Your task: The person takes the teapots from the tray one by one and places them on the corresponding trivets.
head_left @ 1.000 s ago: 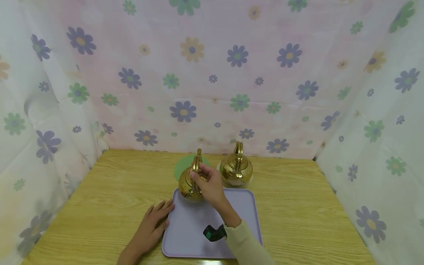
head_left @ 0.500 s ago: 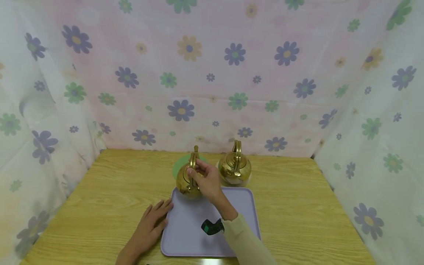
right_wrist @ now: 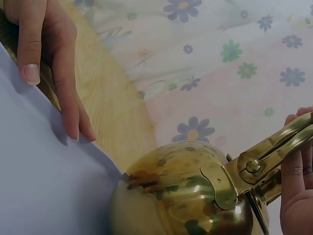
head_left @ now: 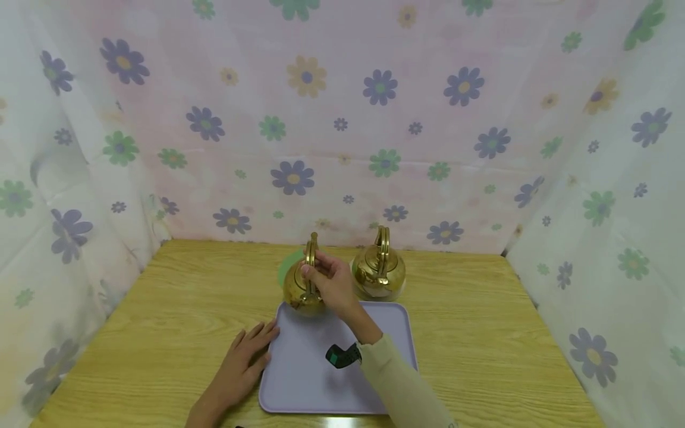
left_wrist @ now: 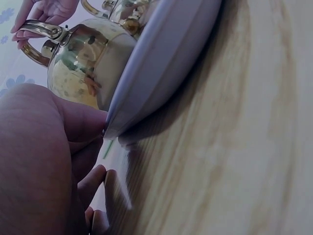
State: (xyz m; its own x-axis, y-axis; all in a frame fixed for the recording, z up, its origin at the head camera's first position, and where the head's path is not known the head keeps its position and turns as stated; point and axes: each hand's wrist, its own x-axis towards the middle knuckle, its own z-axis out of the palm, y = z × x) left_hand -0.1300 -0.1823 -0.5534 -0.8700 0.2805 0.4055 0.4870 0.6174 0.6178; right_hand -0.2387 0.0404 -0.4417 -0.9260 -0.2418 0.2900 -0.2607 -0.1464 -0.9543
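Observation:
My right hand [head_left: 338,290] grips the upright handle of a shiny gold kettle [head_left: 294,290]. The kettle hangs over the back left edge of a pale purple tray [head_left: 316,380], overlapping a green round mat [head_left: 287,267] behind it. In the right wrist view its handle [right_wrist: 274,152] runs up into the fingers. My left hand [head_left: 239,364] lies at the tray's left edge, fingers extended, with fingertips touching the rim. From the left wrist, the thumb [left_wrist: 85,117] shows against the tray's rim [left_wrist: 142,68], with the kettle [left_wrist: 93,58] beyond.
A second gold kettle [head_left: 386,279] stands behind the tray to the right, on a pale round mat. Wood-grain table [head_left: 481,351] surrounds the tray. A flowered curtain [head_left: 342,196] hangs along the back and both sides.
The right hand has carried the kettle slightly back and left, so it covers more of the green mat. The left hand stays at the tray's edge. The head view has shifted slightly.

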